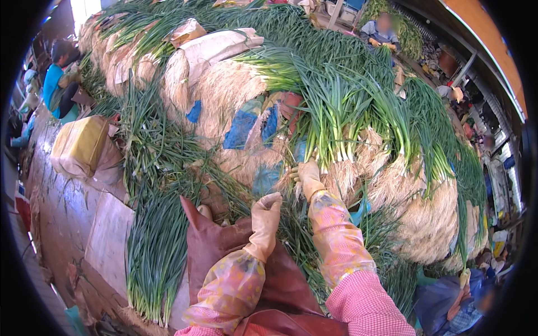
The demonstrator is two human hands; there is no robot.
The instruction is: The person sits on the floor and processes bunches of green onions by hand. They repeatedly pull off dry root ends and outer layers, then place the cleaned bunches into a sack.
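My right hand [308,172], in a cream rubber glove, reaches to the rooty ends of green onions [340,138] heaped in front of me. Its fingers touch the white stalks at the left edge of that bunch; whether they grip any is not clear. Nearer to me, my left hand [267,210], gloved too, is raised over my dark red apron [222,239] with its fingers curled in; I cannot tell if something thin is between them. Patterned plastic sleeve covers are on both forearms. A row of green onions [155,252] lies to the left of the apron, roots towards the near edge.
Large piles of green onions [227,88] fill the far side. Loose leaves [155,147] lie at the left beside a wrapped yellow block [80,145]. A person [61,84] sits at far left, another [380,33] at the back right, a third [458,298] at lower right.
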